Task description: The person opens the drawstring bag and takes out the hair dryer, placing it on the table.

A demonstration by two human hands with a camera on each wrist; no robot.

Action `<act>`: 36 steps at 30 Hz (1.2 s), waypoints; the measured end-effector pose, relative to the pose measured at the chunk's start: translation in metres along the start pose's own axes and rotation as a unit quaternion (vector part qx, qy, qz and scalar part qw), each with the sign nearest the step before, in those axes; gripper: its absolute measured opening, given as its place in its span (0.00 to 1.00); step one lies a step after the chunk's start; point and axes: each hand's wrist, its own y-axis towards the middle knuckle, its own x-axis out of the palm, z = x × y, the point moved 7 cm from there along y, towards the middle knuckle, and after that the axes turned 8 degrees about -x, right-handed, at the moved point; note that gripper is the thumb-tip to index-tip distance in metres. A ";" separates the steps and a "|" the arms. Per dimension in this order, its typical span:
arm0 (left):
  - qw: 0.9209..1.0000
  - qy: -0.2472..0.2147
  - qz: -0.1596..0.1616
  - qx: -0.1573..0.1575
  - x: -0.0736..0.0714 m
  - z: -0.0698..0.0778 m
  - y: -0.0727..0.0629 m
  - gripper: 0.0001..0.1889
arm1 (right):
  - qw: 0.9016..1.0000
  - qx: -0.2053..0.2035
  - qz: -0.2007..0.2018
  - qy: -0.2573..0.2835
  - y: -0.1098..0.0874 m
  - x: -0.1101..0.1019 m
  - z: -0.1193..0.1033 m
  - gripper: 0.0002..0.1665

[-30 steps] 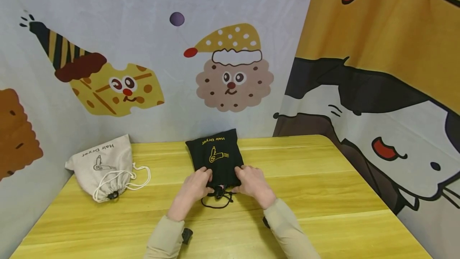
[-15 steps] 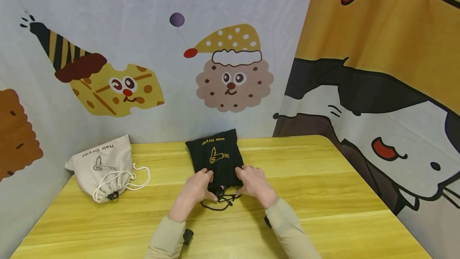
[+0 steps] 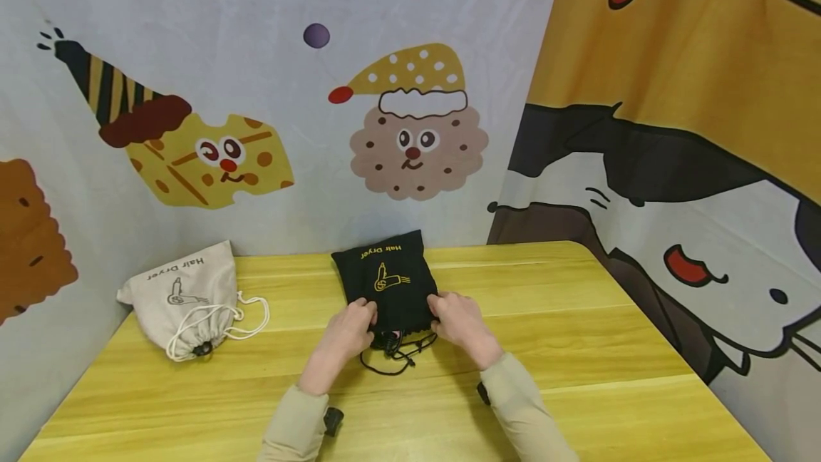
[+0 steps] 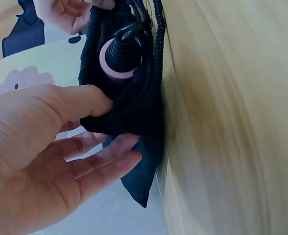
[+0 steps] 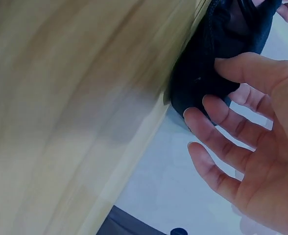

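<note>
A black drawstring bag, printed with yellow "Hair Dryer" lettering, lies on the table with its mouth towards me. My left hand pinches the left edge of the mouth, thumb inside and fingers outside in the left wrist view. On the opposite edge, my right hand pinches the cloth between thumb and fingers. Between them the mouth gapes. Inside it the left wrist view shows a black ribbed cord end with a pink ring around it; the rest of that object is hidden. Black drawstrings trail out in front.
At the left of the wooden table lies a cream "Hair Dryer" bag, gathered shut by white cords with a black toggle. A cartoon-printed curtain hangs behind the table's back edge.
My right hand has moved slightly right, drawing the right edge of the bag's mouth outward, so it is wider. My left hand closed its thumb back onto the left edge.
</note>
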 end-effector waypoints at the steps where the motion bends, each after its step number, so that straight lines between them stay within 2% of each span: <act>1: 1.000 -0.002 -0.002 0.000 -0.001 0.000 0.000 0.12 | 1.000 0.003 -0.001 0.003 0.000 0.000 0.001 0.21; 9: 1.000 -0.007 -0.012 0.004 -0.005 -0.001 0.000 0.14 | 1.000 0.029 -0.003 -0.001 -0.004 -0.003 0.013 0.20; 17: 1.000 0.000 -0.018 -0.001 -0.008 -0.004 0.001 0.13 | 0.999 0.033 0.003 -0.003 -0.006 -0.007 0.018 0.20; 23: 1.000 0.017 0.011 0.006 -0.008 -0.002 -0.001 0.10 | 0.999 0.027 0.011 -0.013 -0.006 -0.007 0.016 0.21; 28: 0.999 0.023 0.030 -0.003 -0.007 -0.003 -0.003 0.13 | 0.999 0.033 0.012 -0.019 -0.006 -0.005 0.017 0.22; 36: 1.000 0.016 0.006 -0.006 -0.003 -0.002 -0.003 0.15 | 0.998 0.061 0.006 -0.008 -0.007 -0.003 0.027 0.16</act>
